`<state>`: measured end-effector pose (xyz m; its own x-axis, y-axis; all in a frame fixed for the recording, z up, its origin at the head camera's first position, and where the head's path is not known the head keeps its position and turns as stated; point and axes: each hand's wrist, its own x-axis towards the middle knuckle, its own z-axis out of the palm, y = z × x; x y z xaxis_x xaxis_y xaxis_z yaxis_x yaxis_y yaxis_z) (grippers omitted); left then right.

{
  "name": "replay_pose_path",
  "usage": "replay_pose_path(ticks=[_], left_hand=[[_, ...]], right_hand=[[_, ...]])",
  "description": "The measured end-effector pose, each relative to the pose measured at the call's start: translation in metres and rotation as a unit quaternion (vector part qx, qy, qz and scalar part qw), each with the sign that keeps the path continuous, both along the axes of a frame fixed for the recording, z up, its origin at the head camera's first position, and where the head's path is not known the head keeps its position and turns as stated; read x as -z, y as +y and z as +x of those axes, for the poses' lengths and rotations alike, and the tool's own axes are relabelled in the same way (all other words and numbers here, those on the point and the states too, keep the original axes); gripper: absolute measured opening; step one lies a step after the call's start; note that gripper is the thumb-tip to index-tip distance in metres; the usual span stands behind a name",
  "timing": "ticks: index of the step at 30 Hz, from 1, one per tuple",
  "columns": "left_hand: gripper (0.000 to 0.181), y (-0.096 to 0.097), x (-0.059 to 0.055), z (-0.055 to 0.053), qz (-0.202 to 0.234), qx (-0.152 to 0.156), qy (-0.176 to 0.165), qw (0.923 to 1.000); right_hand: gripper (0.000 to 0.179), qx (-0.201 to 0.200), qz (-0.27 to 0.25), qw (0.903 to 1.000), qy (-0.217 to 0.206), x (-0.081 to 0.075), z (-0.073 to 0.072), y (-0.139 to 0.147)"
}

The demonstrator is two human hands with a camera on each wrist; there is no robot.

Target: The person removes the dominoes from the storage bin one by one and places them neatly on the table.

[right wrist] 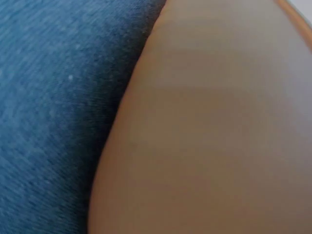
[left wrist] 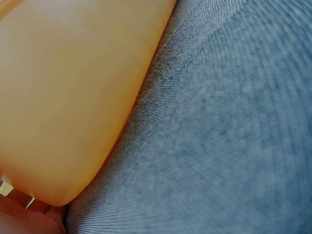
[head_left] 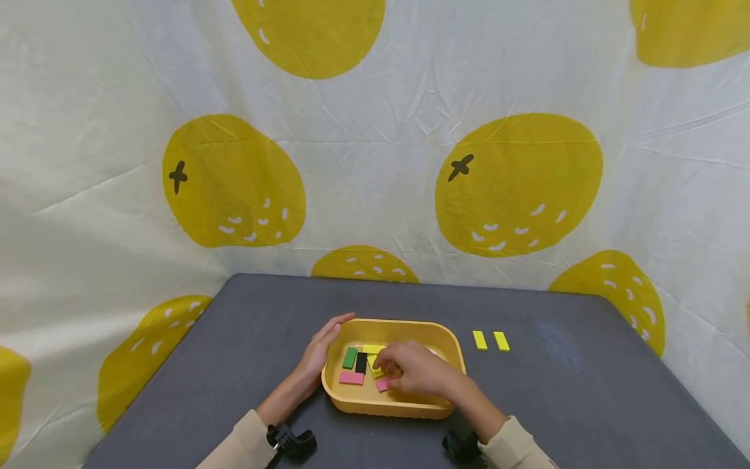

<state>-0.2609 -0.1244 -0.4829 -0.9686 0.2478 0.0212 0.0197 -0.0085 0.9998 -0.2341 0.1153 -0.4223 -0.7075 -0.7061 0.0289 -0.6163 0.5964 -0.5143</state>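
Note:
A yellow plastic basin [head_left: 410, 409] stands on the table, with several small flat blocks in its left half. My left hand [head_left: 318, 357] lies along the outside of the basin's left wall, its fingers extended towards the far corner. Over the blocks, my right hand [head_left: 418, 370] reaches inside with bent fingers. Its fingertips are at a yellow block [head_left: 375, 373]; whether they pinch it is hidden. Around them lie a green block [head_left: 349, 357], a black block [head_left: 361, 363], a pink block [head_left: 351, 378], a partly covered pink block [head_left: 382, 385] and another yellow block [head_left: 373, 348].
To the right of the basin, two yellow blocks, one on the left [head_left: 480, 340] and one on the right [head_left: 501, 341], lie side by side on the dark grey table [head_left: 562, 397]. A white curtain [head_left: 375, 189] with yellow fruit shapes hangs behind the table and at its sides.

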Motion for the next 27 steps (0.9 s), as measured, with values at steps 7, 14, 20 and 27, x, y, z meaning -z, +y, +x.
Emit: replay_pose_path(ticks=[7,14,20,27], left_hand=[[0.049,0.0001,0.0,0.0003,-0.002,0.0,0.002,1.0],[0.048,0.001,0.0005,0.0001,0.004,0.001,0.003,1.0],[0.049,0.0007,0.0016,-0.0005,0.002,0.0,0.005,1.0],[0.049,0.0006,0.003,-0.0006,0.0,-0.002,0.005,1.0]], right_hand=[[0.026,0.009,0.003,0.9998,-0.019,0.0035,-0.0013,0.0017],[0.027,0.009,0.007,0.9997,-0.021,0.0026,-0.0007,0.0027],[0.03,0.007,0.008,0.9997,-0.022,0.0025,-0.0001,0.0026],[0.028,0.007,0.014,0.9998,-0.013,0.0048,0.0003,0.0022]])
